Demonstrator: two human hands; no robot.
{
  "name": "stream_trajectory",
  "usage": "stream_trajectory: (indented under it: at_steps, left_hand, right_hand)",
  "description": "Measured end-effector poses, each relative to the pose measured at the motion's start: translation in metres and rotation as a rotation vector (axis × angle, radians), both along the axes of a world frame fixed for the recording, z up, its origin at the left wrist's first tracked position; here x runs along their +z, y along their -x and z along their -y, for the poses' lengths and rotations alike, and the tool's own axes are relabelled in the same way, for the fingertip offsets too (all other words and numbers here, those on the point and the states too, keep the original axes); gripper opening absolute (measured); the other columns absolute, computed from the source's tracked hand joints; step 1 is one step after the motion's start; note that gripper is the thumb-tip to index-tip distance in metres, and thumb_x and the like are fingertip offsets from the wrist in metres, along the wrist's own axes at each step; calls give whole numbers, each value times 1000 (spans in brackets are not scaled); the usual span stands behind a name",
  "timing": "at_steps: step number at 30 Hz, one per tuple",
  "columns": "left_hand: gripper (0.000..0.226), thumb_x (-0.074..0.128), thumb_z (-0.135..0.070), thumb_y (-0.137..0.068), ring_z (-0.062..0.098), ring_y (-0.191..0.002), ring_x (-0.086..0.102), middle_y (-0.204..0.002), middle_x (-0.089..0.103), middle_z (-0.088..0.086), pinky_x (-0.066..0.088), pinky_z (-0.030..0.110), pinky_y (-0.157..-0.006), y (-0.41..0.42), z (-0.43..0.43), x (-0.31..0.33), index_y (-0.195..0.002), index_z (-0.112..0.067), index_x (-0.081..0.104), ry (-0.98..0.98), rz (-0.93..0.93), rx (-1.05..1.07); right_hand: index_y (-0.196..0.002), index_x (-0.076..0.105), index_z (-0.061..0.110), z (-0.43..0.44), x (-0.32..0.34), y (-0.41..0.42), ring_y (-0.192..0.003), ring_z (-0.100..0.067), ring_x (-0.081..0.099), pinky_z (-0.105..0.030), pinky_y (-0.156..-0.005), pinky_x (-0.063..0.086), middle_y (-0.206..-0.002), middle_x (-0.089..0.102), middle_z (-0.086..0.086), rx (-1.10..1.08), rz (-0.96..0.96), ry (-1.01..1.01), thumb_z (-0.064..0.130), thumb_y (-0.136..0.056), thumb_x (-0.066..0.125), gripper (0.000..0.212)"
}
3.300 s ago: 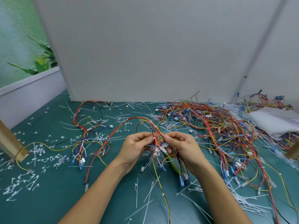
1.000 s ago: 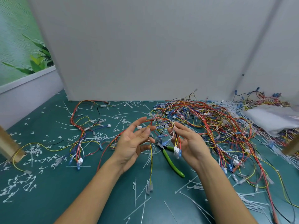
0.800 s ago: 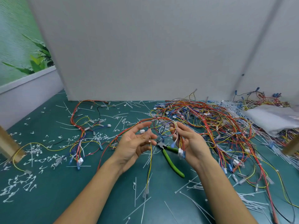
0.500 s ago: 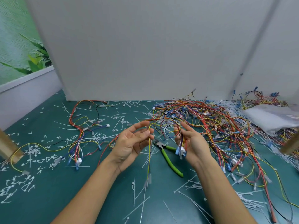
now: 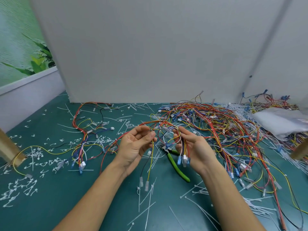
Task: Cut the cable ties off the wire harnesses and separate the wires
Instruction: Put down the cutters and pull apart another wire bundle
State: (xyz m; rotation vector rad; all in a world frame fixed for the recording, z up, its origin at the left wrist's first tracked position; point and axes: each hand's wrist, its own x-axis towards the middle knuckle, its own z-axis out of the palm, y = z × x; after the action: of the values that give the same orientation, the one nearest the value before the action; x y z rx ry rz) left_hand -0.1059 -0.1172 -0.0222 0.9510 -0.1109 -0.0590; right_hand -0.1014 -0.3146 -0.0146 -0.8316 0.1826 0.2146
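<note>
Head view: two hands held palm-up above the tabletop.
Left hand: thumb and fingertips pinch the yellow and black wires, which hang down.
Right hand: fingers curled round a wire harness, connectors dangling.
Cutters: flat on the tabletop between the hands.
Harness pile: right of the hands.
Cut cable ties: scattered around.

A dark teal counter fills the near ground, closed off on the far side by a plain pale grey panel that meets a second grey panel at a slanted seam on the right. Far left, a low white ledge runs beneath a green mural of leaves and rippled water. A wooden post stands at the left edge and another wooden piece at the right, all in soft, even light.
</note>
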Motion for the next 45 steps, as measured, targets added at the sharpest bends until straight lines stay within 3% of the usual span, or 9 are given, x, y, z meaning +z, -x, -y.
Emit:
stream_trajectory:
  at_steps: [8,13,18,26,31,33,36,40,45]
  left_hand:
    - [33,84,-10,-60,14,-69,68,-79,70,5,51,20,-51,0,2,-2,-84,-13,63,-76,44,85]
    - [26,90,-27,-57,11,-58,50,-80,72,6,39,19,-47,-1,5,-9,-74,-22,70,-292,147,172]
    - [13,78,-21,-79,11,-74,67,-102,77,9,47,19,-54,2,8,-11,-92,-20,75,-423,275,55]
    - [10,64,-13,-95,23,-73,68,-98,76,11,53,26,-56,-3,0,-8,-98,-5,70,-413,66,139]
    - [24,55,-22,-102,26,-88,74,-99,77,9,55,29,-65,-9,-2,-10,-107,-1,65,-464,-134,114]
    - [24,52,-24,-103,26,-94,74,-103,77,9,56,33,-73,-10,-1,-11,-111,-3,61,-425,-180,99]
    - [12,52,-20,-103,30,-98,73,-115,72,16,55,44,-86,-12,-1,-11,-108,-9,50,-284,-234,122]
    - [23,53,-15,-100,31,-111,68,-130,63,15,51,50,-97,-16,-7,-9,-121,-6,48,-11,-176,226]
    - [22,51,-22,-101,18,-122,62,-132,65,3,51,40,-97,-20,-28,2,-117,-12,63,332,-92,295]
  right_hand:
    - [-111,73,11,-8,-3,4,-81,-12,72,-25,-60,51,-101,77,-1,20,104,338,13,-98,62,17]
    - [-100,77,21,-15,-9,12,-67,-7,62,-16,-56,44,-83,72,4,123,301,727,36,-68,94,40]
    - [-89,74,20,-19,-16,10,-57,-10,49,-25,-56,39,-63,62,2,93,425,1049,21,-90,78,4]
    - [-109,73,5,1,-5,3,-68,-5,61,-16,-53,45,-95,76,-1,-239,427,553,2,-103,53,21]
    - [-100,78,22,12,7,2,-62,-6,52,-17,-57,44,-94,67,3,-222,491,39,7,-94,55,28]
    - [-115,70,25,16,10,5,-57,-5,46,-18,-57,43,-93,63,6,-147,520,-75,5,-93,51,35]
    - [-135,50,20,19,11,10,-53,-2,36,-16,-56,29,-89,62,10,-30,518,-179,6,-95,42,43]
    - [-106,65,20,25,11,11,-50,-7,21,-15,-57,32,-64,48,14,29,417,-340,20,-97,44,23]
    - [-104,67,15,29,6,2,-58,-7,17,-11,-61,26,-61,40,11,-91,273,-484,17,-99,46,21]
